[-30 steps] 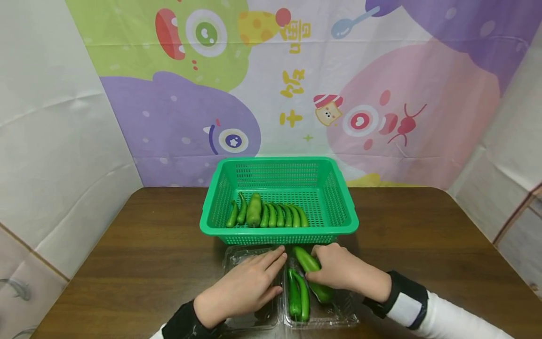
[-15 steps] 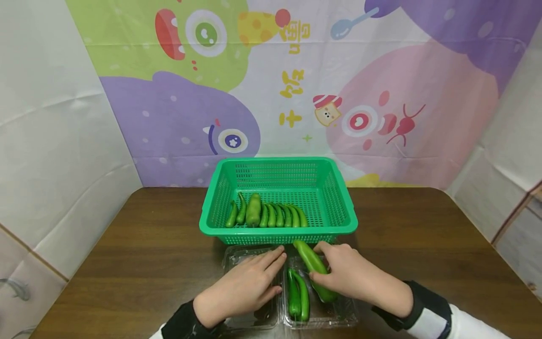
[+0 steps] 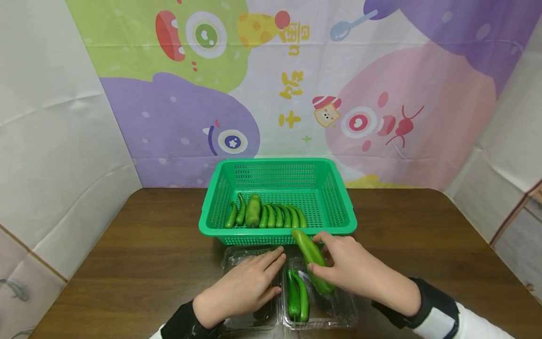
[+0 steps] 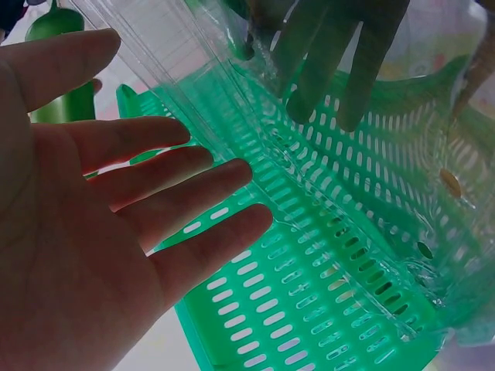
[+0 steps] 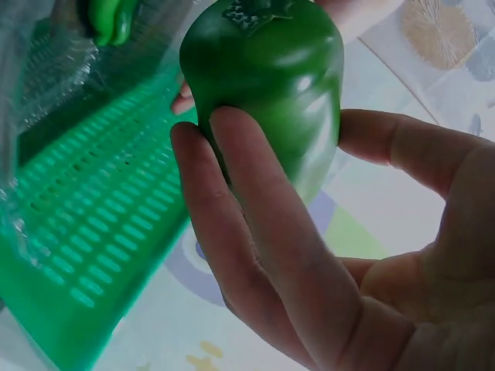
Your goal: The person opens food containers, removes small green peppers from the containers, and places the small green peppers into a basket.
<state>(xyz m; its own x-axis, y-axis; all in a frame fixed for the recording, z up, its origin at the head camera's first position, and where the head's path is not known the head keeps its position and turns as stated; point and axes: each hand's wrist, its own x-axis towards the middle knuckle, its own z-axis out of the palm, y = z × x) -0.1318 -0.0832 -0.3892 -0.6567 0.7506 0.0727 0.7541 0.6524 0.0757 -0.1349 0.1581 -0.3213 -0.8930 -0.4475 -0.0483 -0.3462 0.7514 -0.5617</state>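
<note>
My right hand (image 3: 360, 270) grips a large, long green pepper (image 3: 312, 256) between thumb and fingers, tilted over the right half of a clear plastic clamshell box (image 3: 338, 316). In the right wrist view the pepper's stem end (image 5: 259, 14) points up out of the fingers. Two slim green chili peppers (image 3: 293, 303) lie side by side in that half of the box. My left hand (image 3: 243, 289) rests with straight fingers on the box's left half, hiding much of it. Its spread fingers (image 4: 209, 189) show in the left wrist view.
Behind the box stands a green perforated basket (image 3: 277, 231). Along its front side a row of several slim green peppers (image 3: 279, 216) lies beside one thicker green pepper (image 3: 253, 212). The brown wooden table (image 3: 148, 245) meets a cartoon-printed cloth (image 3: 292, 141) at the back.
My right hand has lifted the large pepper and moved it slightly away from me, toward the basket. The left hand stays put, and the two chili peppers have not moved.
</note>
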